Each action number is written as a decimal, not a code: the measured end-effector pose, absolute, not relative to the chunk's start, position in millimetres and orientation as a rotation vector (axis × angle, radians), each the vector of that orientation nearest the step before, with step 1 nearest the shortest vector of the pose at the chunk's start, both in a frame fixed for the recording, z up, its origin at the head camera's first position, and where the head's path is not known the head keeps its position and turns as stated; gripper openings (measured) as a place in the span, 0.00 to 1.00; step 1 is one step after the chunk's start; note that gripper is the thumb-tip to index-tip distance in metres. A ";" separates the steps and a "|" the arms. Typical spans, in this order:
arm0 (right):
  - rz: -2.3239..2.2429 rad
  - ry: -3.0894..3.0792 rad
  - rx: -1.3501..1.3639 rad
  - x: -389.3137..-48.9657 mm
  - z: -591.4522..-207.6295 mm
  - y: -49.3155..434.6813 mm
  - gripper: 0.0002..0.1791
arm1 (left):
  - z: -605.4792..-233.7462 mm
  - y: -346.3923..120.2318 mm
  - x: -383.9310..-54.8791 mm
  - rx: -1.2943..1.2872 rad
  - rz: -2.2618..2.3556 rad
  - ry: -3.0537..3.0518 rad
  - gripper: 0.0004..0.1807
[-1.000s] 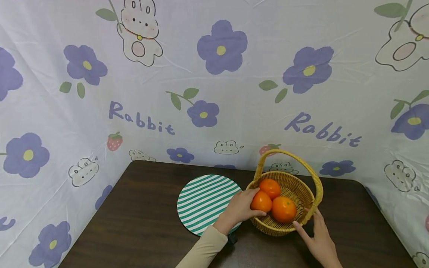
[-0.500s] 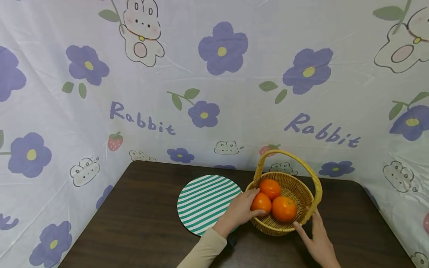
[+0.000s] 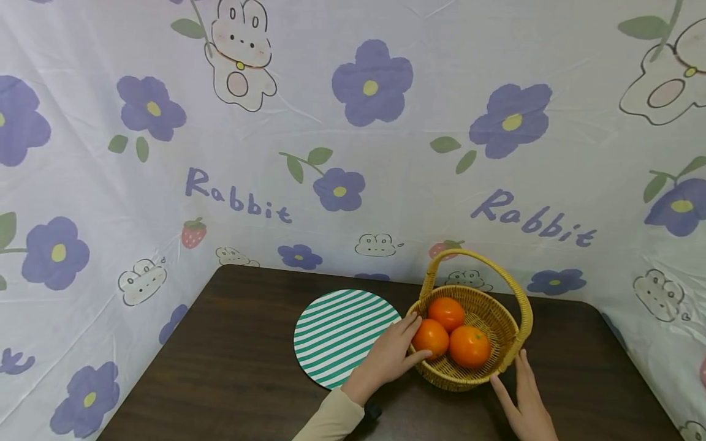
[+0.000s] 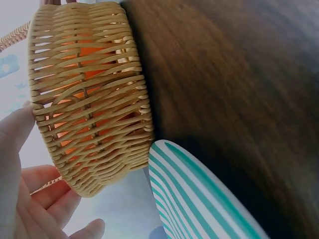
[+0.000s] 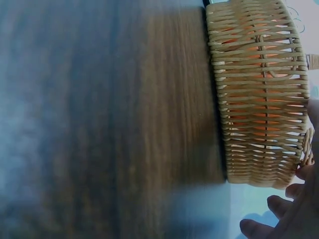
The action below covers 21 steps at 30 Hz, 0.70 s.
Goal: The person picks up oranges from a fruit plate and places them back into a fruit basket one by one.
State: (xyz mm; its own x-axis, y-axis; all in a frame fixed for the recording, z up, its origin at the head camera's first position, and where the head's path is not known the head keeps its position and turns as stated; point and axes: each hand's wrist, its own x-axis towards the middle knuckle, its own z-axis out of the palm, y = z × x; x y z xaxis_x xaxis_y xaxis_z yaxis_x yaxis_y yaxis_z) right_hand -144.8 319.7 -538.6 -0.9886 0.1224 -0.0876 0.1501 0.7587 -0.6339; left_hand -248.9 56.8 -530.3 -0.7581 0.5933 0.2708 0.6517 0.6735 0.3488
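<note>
A yellow wicker basket (image 3: 453,383) with an arched handle stands on the dark table, holding three oranges (image 3: 469,346). My left hand (image 3: 388,353) lies at its left rim beside the nearest orange, thumb and fingers spread apart. In the left wrist view, the thumb touches the rim and the other fingers reach past the basket's wall (image 4: 94,104). On the other side, my right hand (image 3: 524,401) has its fingers stretched along the outer right wall near the handle's base. The right wrist view shows loose fingertips (image 5: 279,205) by the basket's rim.
A round placemat (image 3: 342,337) with green and white stripes lies left of the basket, partly under my left forearm. A small black object (image 3: 372,411) shows by the left wrist. Behind the table (image 3: 237,343) hangs a printed cloth (image 3: 408,171).
My left hand has eased back from the near orange to the rim, its fingers straighter. My right hand's fingers have slipped from the rim to the outside. The basket has hardly moved.
</note>
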 end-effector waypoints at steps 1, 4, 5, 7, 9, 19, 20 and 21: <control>-1.050 2.912 0.225 -143.8 -538.5 319.4 0.49 | -531.2 56.1 -248.4 -1.030 -0.642 -2.740 0.38; -1.031 2.917 0.227 -140.6 -538.6 318.4 0.50 | -532.3 53.6 -246.2 -1.035 -0.622 -2.728 0.38; -1.023 2.918 0.228 -139.5 -538.6 318.0 0.50 | -532.4 52.5 -245.2 -1.039 -0.618 -2.725 0.38; -1.006 2.912 0.236 -137.6 -538.9 317.3 0.51 | -533.1 50.1 -242.9 -1.046 -0.612 -2.720 0.38; -0.988 2.910 0.244 -136.1 -539.6 316.6 0.52 | -533.3 47.4 -240.2 -1.054 -0.600 -2.717 0.38; -0.994 2.970 0.229 -129.5 -540.5 310.7 0.52 | -535.3 36.7 -234.7 -1.071 -0.589 -2.742 0.41; -1.002 2.980 0.219 -128.7 -540.5 309.8 0.52 | -535.7 35.9 -234.6 -1.071 -0.598 -2.751 0.41; -1.008 2.992 0.209 -127.7 -540.5 308.7 0.51 | -535.6 35.2 -234.4 -1.072 -0.607 -2.759 0.41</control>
